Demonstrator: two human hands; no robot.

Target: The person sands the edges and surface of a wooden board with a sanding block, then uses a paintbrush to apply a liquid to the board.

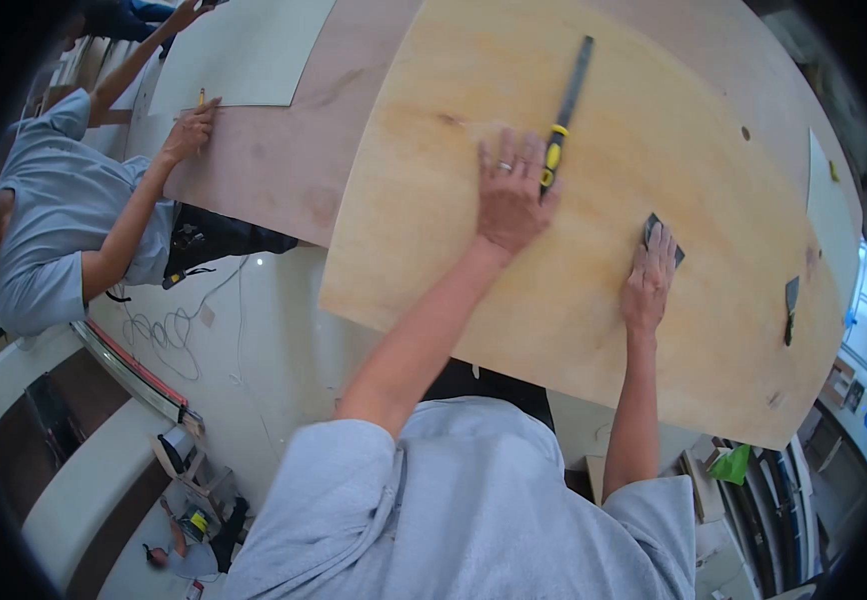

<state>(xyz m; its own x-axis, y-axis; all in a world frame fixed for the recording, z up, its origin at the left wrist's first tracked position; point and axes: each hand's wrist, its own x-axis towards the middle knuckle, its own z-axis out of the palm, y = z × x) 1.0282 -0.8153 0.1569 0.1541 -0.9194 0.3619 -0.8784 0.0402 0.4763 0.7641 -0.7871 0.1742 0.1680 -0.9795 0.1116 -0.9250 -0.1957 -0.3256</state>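
Note:
A large pale plywood sheet (414,240) with a curved edge lies before me. My left hand (515,192) rests flat on it, fingers spread, a ring on one finger. Beside that hand lies a file (572,95) with a black and yellow handle, its lower end close to the fingers. Further right, my right hand (650,278) presses a dark flat piece (678,255), perhaps sandpaper, onto the wood with its fingers together. A scraper or putty knife (792,311) lies near the sheet's right edge.
At the left a co-worker in a grey shirt (64,210) leans over a white sheet (244,55), holding a pencil. Cables (169,340) lie on the floor below. Another person (189,560) is at the lower left. A green cloth (731,464) hangs at lower right.

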